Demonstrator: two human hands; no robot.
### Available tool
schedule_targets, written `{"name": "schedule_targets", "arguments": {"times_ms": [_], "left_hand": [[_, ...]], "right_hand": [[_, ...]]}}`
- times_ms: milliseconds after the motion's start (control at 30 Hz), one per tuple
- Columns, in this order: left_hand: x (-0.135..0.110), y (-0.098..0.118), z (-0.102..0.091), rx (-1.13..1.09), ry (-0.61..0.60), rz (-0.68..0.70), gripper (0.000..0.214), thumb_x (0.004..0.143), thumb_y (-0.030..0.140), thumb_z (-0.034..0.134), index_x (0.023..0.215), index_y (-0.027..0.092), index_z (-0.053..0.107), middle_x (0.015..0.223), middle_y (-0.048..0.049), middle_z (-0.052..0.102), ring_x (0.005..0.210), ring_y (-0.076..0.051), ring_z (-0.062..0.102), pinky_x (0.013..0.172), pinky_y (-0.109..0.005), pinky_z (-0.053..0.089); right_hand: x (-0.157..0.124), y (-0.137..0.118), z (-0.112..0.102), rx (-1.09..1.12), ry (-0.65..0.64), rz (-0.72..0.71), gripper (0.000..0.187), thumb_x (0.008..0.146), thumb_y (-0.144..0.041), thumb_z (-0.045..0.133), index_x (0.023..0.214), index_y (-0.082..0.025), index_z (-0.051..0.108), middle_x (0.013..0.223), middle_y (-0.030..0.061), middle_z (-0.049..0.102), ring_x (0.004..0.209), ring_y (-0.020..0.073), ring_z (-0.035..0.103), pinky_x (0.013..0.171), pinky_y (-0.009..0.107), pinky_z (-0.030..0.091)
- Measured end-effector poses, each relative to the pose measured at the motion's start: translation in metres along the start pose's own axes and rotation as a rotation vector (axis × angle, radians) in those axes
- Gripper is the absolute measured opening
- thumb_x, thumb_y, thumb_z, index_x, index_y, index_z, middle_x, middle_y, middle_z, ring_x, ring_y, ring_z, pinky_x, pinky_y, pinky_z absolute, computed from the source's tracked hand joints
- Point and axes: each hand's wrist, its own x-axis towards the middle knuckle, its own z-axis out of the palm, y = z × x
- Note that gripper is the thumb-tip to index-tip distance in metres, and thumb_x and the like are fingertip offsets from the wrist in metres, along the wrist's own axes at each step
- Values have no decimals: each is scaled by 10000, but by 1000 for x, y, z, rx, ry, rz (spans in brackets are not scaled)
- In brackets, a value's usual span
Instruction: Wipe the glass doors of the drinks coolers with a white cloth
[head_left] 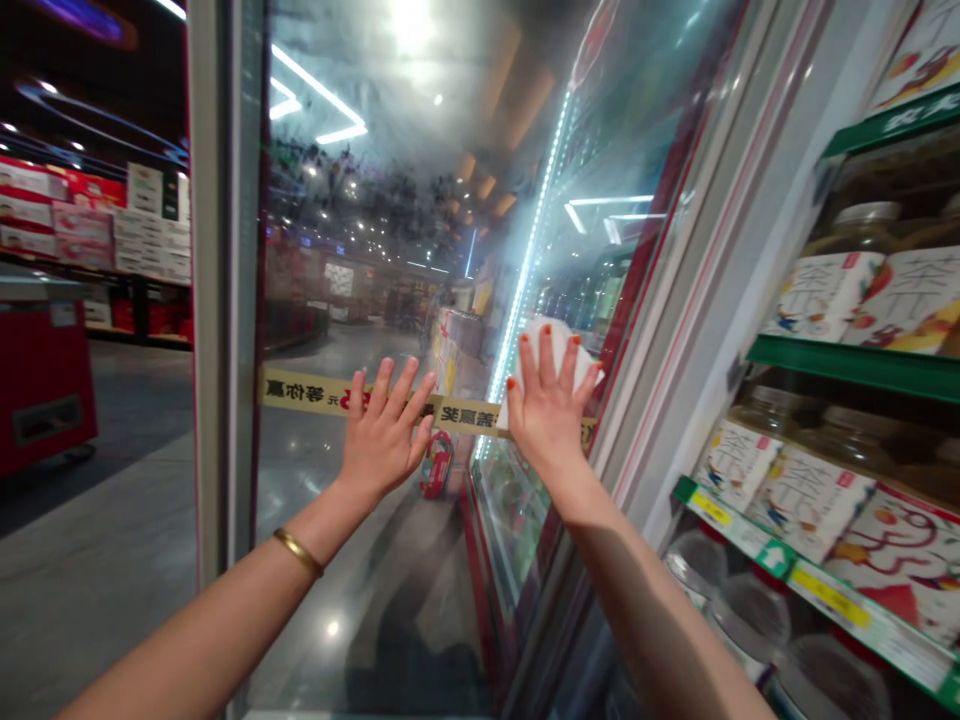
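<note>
Flat on the glass door [390, 300] lies my left hand [386, 425], palm towards the pane, fingers spread and nothing in it. Its fingertips are near a gold strip [300, 390] with mirrored lettering that crosses the glass. My right hand [549, 400] holds a white cloth [536, 335] against the same door, closer to the frame on the right. Its fingers are stretched over the cloth, which shows around and between them. Whether the cloth is paper or fabric I cannot tell. Misty and dark smudged patches show on the upper glass, among reflected lights.
To the right, green-edged shelves [862, 362] carry several bottles with white labels [817, 295] and price tags. A pale door frame [210, 300] runs up the left side. Beyond it stand a red cabinet [45, 370] on wheels and stacked boxes [82, 235].
</note>
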Motion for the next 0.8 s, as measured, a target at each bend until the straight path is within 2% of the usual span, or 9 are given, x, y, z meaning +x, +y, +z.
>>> {"name": "schedule_targets", "arguments": {"times_ms": [100, 167, 233, 333, 467, 533, 667, 733, 800], "left_hand": [[0, 0, -2, 11, -17, -2, 847, 1060, 342, 606, 1785, 365, 167, 1831, -9, 245, 1748, -209, 55, 1446, -479, -24], [0, -1, -3, 17, -20, 1, 855, 1060, 349, 614, 1785, 368, 163, 1832, -8, 240, 1748, -211, 56, 1447, -480, -22], [0, -2, -5, 23, -17, 12, 858, 1058, 346, 618, 1786, 363, 164, 1837, -8, 222, 1750, -212, 46, 1447, -484, -25], [0, -4, -8, 34, -15, 32, 870, 1051, 327, 627, 1789, 344, 166, 1844, -14, 194, 1752, -214, 26, 1447, -491, -22], [-1, -5, -12, 47, 0, 40, 868, 1041, 299, 630, 1787, 328, 189, 1851, -20, 185, 1756, -231, 39, 1445, -507, -9], [-1, -5, -14, 51, 6, 50, 862, 1039, 293, 628, 1787, 322, 200, 1851, -22, 191, 1756, -240, 51, 1445, -516, 2], [-2, -5, -17, 48, 8, 65, 853, 1043, 301, 624, 1787, 310, 205, 1858, -18, 176, 1757, -233, 47, 1446, -502, -3], [-3, -6, -18, 43, 2, 50, 840, 1050, 318, 611, 1785, 332, 204, 1861, 0, 165, 1757, -230, 49, 1447, -515, -2], [-3, -6, -20, 36, -17, 25, 836, 1054, 341, 600, 1783, 368, 192, 1863, 27, 155, 1757, -228, 50, 1448, -545, 5]], "right_hand": [[-53, -5, 6, 44, 1, -444, 638, 1117, -465, 510, 1734, -386, 367, 1858, -72, 263, 1755, 282, -115, 1389, 685, -125], [-71, 3, 8, 43, -1, -599, 632, 1103, -541, 553, 1707, -419, 414, 1837, -109, 310, 1758, 263, -93, 1396, 636, -161], [-65, 19, 7, 17, 10, -492, 654, 1095, -564, 572, 1710, -411, 409, 1837, -81, 318, 1757, 289, -92, 1397, 673, -127], [-39, 34, 8, -7, 76, -114, 659, 1114, -502, 538, 1734, -361, 368, 1853, 9, 283, 1749, 353, -120, 1371, 793, 48], [-67, -11, 19, 5, 158, 193, 680, 1094, -386, 514, 1739, -229, 369, 1839, 123, 301, 1750, 405, -70, 1304, 856, 258], [-107, -52, 23, 21, 204, 134, 648, 1052, -378, 539, 1678, -216, 495, 1790, 116, 410, 1752, 400, -63, 1319, 862, 242], [-146, -90, 22, 64, 181, -29, 486, 1010, -432, 583, 1482, -507, 671, 1701, -189, 515, 1764, 253, 49, 1430, 638, 237], [-128, -75, 19, 70, 149, 21, 566, 1018, -396, 605, 1579, -470, 594, 1764, -149, 440, 1764, 304, 33, 1421, 692, 179], [-104, -51, 19, 70, 109, 139, 652, 1041, -354, 595, 1683, -382, 482, 1814, -19, 381, 1757, 383, 35, 1371, 794, 146]]}}
